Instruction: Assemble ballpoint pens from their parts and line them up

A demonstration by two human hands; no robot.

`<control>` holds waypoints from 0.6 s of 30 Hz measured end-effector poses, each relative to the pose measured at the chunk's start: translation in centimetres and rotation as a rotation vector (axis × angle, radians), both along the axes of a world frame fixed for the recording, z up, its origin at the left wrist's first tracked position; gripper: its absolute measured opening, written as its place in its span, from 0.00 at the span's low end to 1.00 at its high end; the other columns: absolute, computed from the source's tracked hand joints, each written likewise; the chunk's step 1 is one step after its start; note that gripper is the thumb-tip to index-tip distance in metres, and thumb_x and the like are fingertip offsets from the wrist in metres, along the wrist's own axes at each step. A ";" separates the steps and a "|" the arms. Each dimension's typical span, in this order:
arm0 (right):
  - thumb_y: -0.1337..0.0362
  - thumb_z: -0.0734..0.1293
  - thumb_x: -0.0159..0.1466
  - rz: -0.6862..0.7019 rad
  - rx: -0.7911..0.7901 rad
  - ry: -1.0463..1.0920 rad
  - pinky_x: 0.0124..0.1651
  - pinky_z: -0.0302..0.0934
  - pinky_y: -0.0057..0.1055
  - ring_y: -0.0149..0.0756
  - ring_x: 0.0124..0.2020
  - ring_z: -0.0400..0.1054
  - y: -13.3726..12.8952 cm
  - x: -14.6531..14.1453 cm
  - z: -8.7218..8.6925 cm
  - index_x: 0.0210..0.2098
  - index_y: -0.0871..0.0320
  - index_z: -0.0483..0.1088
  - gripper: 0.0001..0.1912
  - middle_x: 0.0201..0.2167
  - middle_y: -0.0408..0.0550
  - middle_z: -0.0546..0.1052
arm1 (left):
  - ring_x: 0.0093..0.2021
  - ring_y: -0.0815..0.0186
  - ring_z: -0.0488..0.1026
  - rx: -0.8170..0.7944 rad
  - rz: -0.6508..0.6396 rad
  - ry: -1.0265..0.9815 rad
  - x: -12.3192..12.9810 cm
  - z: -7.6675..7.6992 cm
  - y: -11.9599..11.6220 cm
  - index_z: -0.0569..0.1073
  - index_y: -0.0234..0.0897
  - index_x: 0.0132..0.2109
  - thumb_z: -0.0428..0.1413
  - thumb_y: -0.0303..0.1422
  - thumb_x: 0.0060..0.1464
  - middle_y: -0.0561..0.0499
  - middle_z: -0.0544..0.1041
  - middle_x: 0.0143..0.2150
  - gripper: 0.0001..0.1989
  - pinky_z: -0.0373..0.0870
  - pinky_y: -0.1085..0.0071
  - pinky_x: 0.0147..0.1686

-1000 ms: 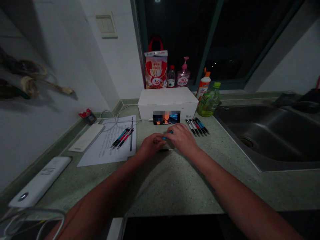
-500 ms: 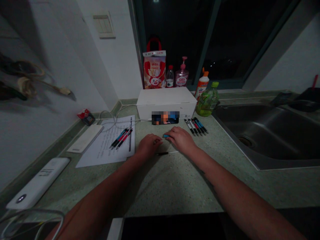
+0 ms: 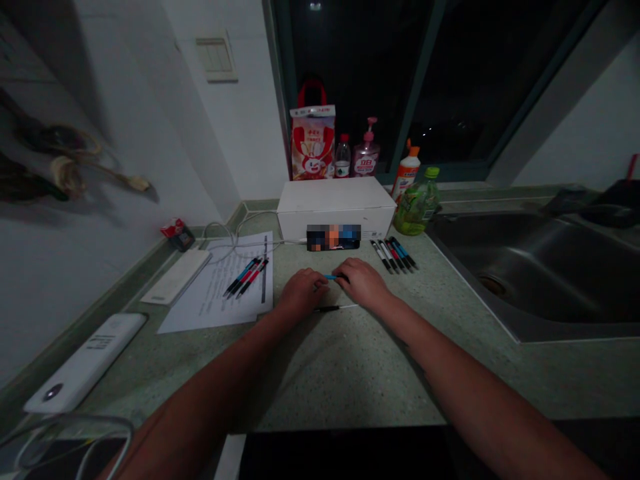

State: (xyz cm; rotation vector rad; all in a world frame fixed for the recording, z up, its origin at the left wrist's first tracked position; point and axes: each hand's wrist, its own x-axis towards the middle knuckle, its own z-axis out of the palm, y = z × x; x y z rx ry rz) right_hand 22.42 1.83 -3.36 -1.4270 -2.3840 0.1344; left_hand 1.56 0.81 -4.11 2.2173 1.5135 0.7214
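Observation:
Between my two hands is a small blue pen part (image 3: 330, 277), its ends at my fingertips. My left hand (image 3: 303, 292) is closed on a small piece too hidden to name, close to the blue part. My right hand (image 3: 361, 280) pinches the blue pen part from the right. Just below the hands, a thin black and white pen piece (image 3: 328, 309) lies on the counter (image 3: 345, 373). Several pens (image 3: 246, 277) rest on a printed paper (image 3: 210, 293) at the left, and several more pens (image 3: 393, 255) lie in a row at the right.
A phone (image 3: 333, 238) leans on a white box (image 3: 335, 197). Bottles, including a green one (image 3: 419, 203), and a red bag (image 3: 313, 143) stand behind. White power banks (image 3: 177, 277) and cables are at the left. A metal sink (image 3: 550, 267) is at the right.
My hands have drawn closer together, and the blue part now spans the gap between their fingertips. The whole view has shifted slightly.

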 end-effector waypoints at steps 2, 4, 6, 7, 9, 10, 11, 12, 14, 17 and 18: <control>0.66 0.70 0.72 0.009 -0.013 0.008 0.55 0.67 0.40 0.47 0.51 0.75 0.0 -0.3 0.1 0.48 0.55 0.82 0.09 0.46 0.55 0.82 | 0.46 0.54 0.79 -0.010 -0.001 -0.001 -0.2 0.1 0.1 0.84 0.43 0.41 0.66 0.28 0.57 0.48 0.83 0.40 0.06 0.74 0.60 0.51; 0.65 0.70 0.72 0.012 -0.024 0.020 0.56 0.66 0.40 0.48 0.52 0.75 -0.1 -0.4 0.2 0.50 0.55 0.82 0.10 0.47 0.55 0.82 | 0.46 0.55 0.79 -0.022 -0.002 0.011 -0.4 0.2 0.1 0.84 0.42 0.42 0.66 0.28 0.57 0.47 0.83 0.41 0.07 0.74 0.60 0.50; 0.65 0.71 0.71 0.006 -0.031 0.037 0.56 0.66 0.41 0.48 0.53 0.75 -0.2 0.0 0.3 0.52 0.55 0.82 0.11 0.47 0.55 0.82 | 0.45 0.56 0.79 -0.024 0.003 0.015 -0.7 0.5 0.1 0.84 0.42 0.43 0.66 0.28 0.57 0.48 0.83 0.41 0.07 0.74 0.61 0.50; 0.65 0.71 0.71 0.003 -0.033 0.047 0.57 0.66 0.41 0.48 0.53 0.75 -0.3 0.2 0.3 0.52 0.55 0.82 0.12 0.48 0.55 0.82 | 0.44 0.56 0.79 -0.019 0.006 0.012 -0.8 0.7 0.1 0.84 0.41 0.43 0.65 0.28 0.57 0.48 0.83 0.41 0.07 0.74 0.61 0.49; 0.65 0.71 0.71 -0.005 -0.030 0.071 0.57 0.67 0.42 0.49 0.54 0.75 -0.4 0.7 0.5 0.52 0.55 0.82 0.11 0.48 0.55 0.82 | 0.42 0.58 0.79 -0.006 -0.008 0.002 -1.1 1.2 -0.3 0.83 0.41 0.43 0.65 0.29 0.58 0.49 0.83 0.40 0.05 0.74 0.62 0.47; 0.64 0.71 0.72 -0.010 -0.027 0.083 0.58 0.67 0.43 0.50 0.54 0.75 -0.4 0.9 0.6 0.52 0.55 0.82 0.11 0.48 0.55 0.82 | 0.41 0.58 0.78 -0.006 -0.032 0.002 -1.1 1.5 -0.5 0.83 0.41 0.42 0.65 0.30 0.59 0.49 0.83 0.40 0.04 0.74 0.63 0.46; 0.64 0.70 0.72 -0.014 -0.022 0.095 0.58 0.67 0.43 0.50 0.54 0.74 -0.5 1.0 0.7 0.52 0.55 0.82 0.11 0.48 0.55 0.82 | 0.40 0.59 0.78 -0.010 -0.067 0.009 -1.1 1.8 -0.9 0.83 0.41 0.41 0.65 0.31 0.59 0.49 0.82 0.40 0.03 0.74 0.63 0.45; 0.64 0.69 0.73 -0.017 -0.018 0.108 0.58 0.67 0.43 0.50 0.54 0.74 -0.5 1.1 0.9 0.52 0.55 0.82 0.11 0.48 0.55 0.82 | 0.39 0.59 0.78 -0.022 -0.113 0.025 -1.0 2.1 -1.3 0.83 0.40 0.40 0.65 0.32 0.58 0.49 0.82 0.39 0.02 0.73 0.63 0.44; 0.64 0.68 0.73 -0.024 -0.005 0.134 0.58 0.66 0.44 0.49 0.54 0.74 -0.7 1.2 1.3 0.50 0.54 0.82 0.11 0.48 0.55 0.82 | 0.39 0.57 0.77 -0.047 -0.203 0.084 -0.7 2.7 -2.0 0.83 0.39 0.38 0.67 0.33 0.57 0.48 0.81 0.38 0.03 0.73 0.61 0.43; 0.64 0.67 0.74 -0.010 0.005 0.168 0.57 0.66 0.43 0.48 0.52 0.75 -1.0 1.1 1.9 0.47 0.53 0.82 0.10 0.46 0.54 0.82 | 0.40 0.55 0.77 -0.053 -0.297 0.154 -0.2 3.1 -2.6 0.82 0.39 0.36 0.67 0.31 0.56 0.46 0.81 0.36 0.02 0.73 0.59 0.44; 0.64 0.67 0.74 0.007 0.000 0.176 0.56 0.67 0.43 0.47 0.51 0.75 -1.1 1.1 2.0 0.45 0.53 0.82 0.10 0.45 0.53 0.82 | 0.41 0.54 0.77 -0.045 -0.301 0.164 -0.2 3.1 -2.6 0.82 0.40 0.35 0.66 0.31 0.56 0.46 0.81 0.36 0.01 0.73 0.59 0.45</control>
